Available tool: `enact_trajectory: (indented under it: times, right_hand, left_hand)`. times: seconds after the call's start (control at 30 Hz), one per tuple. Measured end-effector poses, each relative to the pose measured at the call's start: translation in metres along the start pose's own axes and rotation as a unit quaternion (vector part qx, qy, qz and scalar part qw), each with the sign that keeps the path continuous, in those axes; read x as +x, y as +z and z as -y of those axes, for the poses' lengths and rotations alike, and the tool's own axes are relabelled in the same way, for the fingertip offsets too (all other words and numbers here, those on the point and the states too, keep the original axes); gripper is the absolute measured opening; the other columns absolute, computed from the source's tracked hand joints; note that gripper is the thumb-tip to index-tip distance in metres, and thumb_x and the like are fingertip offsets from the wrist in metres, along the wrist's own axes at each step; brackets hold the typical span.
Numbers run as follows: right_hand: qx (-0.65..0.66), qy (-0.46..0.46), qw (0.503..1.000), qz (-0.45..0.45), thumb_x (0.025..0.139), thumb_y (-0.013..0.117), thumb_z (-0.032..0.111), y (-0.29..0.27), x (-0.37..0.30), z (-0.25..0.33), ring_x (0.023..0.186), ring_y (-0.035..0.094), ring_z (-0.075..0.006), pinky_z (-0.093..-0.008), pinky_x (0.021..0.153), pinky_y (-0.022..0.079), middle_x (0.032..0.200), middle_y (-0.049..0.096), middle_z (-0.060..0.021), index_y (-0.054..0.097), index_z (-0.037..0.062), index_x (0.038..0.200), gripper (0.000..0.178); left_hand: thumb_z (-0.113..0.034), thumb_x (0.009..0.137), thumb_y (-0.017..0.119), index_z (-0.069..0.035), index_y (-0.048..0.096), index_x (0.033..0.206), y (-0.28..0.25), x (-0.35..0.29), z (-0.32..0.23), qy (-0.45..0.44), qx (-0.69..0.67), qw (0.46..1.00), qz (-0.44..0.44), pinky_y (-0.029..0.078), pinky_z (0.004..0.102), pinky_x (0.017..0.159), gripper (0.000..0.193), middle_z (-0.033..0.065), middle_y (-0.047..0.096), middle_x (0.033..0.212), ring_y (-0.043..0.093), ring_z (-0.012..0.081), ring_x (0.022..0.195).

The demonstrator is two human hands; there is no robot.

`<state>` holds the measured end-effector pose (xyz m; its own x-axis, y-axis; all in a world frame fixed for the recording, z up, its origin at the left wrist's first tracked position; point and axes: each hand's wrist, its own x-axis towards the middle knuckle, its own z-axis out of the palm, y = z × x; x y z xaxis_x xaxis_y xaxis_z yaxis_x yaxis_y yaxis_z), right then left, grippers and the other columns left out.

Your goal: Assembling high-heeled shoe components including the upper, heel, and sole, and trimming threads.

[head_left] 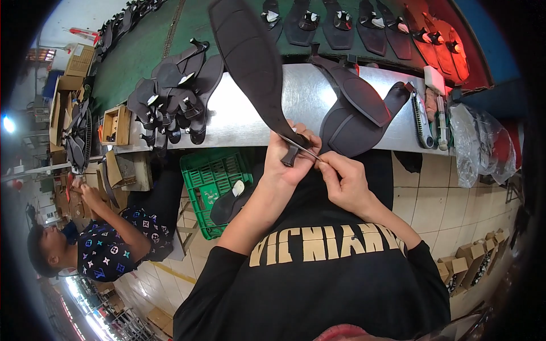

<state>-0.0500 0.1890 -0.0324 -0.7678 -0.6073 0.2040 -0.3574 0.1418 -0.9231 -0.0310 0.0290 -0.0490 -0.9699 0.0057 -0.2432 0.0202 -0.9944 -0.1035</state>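
My left hand (288, 158) is closed around the heel end of a long black shoe sole (250, 62), whose broad toe part points up and away to the left. A small black heel (290, 156) juts out below that grip. Against the edge by the heel, my right hand (348, 181) pinches with thumb and finger; what sits between the fingertips is too small to make out. On the metal bench beyond lie more black soles with heels (355, 122), just right of the sole in my hand.
A pile of black heeled soles (170, 94) covers the bench's left part, beside a wooden box (115, 125). To the right lie a utility knife (422, 122), a syringe (442, 125) and a plastic bag (483, 145). Soles line the green conveyor (227, 34). A green crate (205, 196) stands below; a co-worker (114, 241) is at left.
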Motion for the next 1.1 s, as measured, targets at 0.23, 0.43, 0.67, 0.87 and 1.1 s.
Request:
enact_trajectory:
  times: [0.23, 0.43, 0.67, 0.87, 1.1]
  right_hand:
    - [-0.030, -0.115, 0.987, 0.105, 0.084, 0.061, 0.001, 0.006, -0.013, 0.007, 0.061, 0.060, -0.0281, -0.0340, 0.054, 0.047, 0.074, 0.059, -0.0127, 0.058, 0.0008, 0.088, 0.005]
    - [-0.024, 0.004, 1.000, -0.006, 0.087, 0.058, 0.001, -0.020, 0.008, 0.013, 0.058, 0.059, -0.0228, -0.0299, 0.055, 0.046, 0.072, 0.060, -0.0118, 0.062, -0.0005, 0.087, 0.004]
    - [-0.023, 0.069, 0.993, -0.095, 0.092, 0.053, 0.003, -0.063, 0.006, -0.021, 0.057, 0.046, -0.0081, -0.0244, 0.053, 0.037, 0.067, 0.054, -0.0034, 0.059, -0.0010, 0.085, 0.011]
    - [-0.136, 0.016, 0.958, -0.251, 0.092, 0.053, 0.002, -0.106, 0.030, -0.054, 0.074, 0.055, -0.0180, -0.0305, 0.069, 0.045, 0.085, 0.058, -0.0087, 0.063, -0.0018, 0.109, 0.021]
    - [-0.211, 0.083, 0.934, -0.278, 0.080, 0.063, -0.003, -0.126, 0.050, -0.072, 0.075, 0.058, -0.0283, -0.0357, 0.068, 0.048, 0.084, 0.060, -0.0121, 0.064, 0.0036, 0.104, 0.025]
  left_hand:
    - [-0.035, 0.095, 0.053, -0.012, 0.048, 0.068, 0.009, 0.005, -0.011, 0.072, 0.134, 0.977, -0.148, 0.040, 0.0329, 0.070, 0.036, -0.0013, 0.036, 0.062, 0.039, 0.0156, 0.061]
    - [-0.034, 0.091, 0.062, -0.009, 0.059, 0.089, 0.063, 0.002, -0.132, 0.308, 0.214, 0.904, -0.204, 0.051, 0.0403, 0.070, 0.026, 0.0040, 0.060, 0.078, 0.059, 0.0217, 0.080]
    - [-0.038, 0.091, 0.063, -0.008, 0.058, 0.121, 0.085, -0.075, -0.333, 0.469, 0.467, 0.663, -0.351, 0.045, 0.0420, 0.093, 0.043, 0.0111, 0.062, 0.115, 0.059, 0.0234, 0.106]
    - [-0.015, 0.095, 0.059, 0.002, 0.057, 0.123, 0.087, -0.059, -0.280, 0.645, 0.632, 0.352, -0.247, 0.047, 0.0295, 0.092, 0.033, 0.0115, 0.061, 0.119, 0.059, 0.0178, 0.108]
    - [-0.034, 0.087, 0.068, 0.000, 0.054, 0.130, 0.054, 0.162, -0.185, 0.404, 0.832, 0.354, -0.139, 0.044, 0.0391, 0.098, 0.057, 0.0190, 0.062, 0.121, 0.058, 0.0330, 0.114]
